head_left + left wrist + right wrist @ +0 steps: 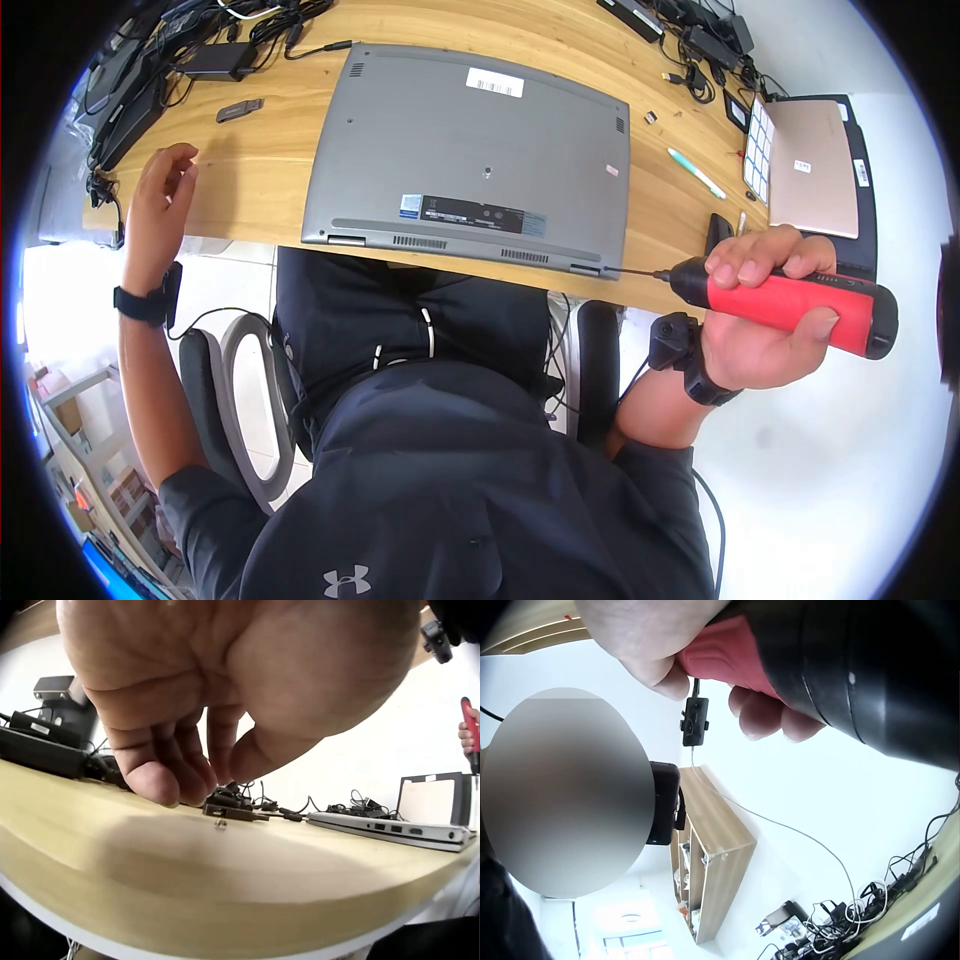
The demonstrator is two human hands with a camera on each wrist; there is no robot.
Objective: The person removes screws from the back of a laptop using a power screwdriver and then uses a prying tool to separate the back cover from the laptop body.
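Note:
A grey laptop [420,150] lies underside up at the table's near edge. My right hand [765,320] grips a red and black electric screwdriver [790,308], held nearly level; its thin bit reaches the laptop's near right corner. The right wrist view shows fingers [761,712] wrapped round the red handle [731,656]. To the laptop's left, my left hand [163,210] hovers over the wood, fingers loosely bent. In the left wrist view, a small metallic piece [220,823] lies on the table just beyond the fingertips of that hand [225,682]; no held thing shows.
A dark USB stick [240,110] lies left of the laptop [390,829]. Black adapters and cables [220,60] crowd the back left, more [705,50] the back right. A green-white pen [697,173], white keyboard [759,150] and pinkish laptop [815,165] are at the right.

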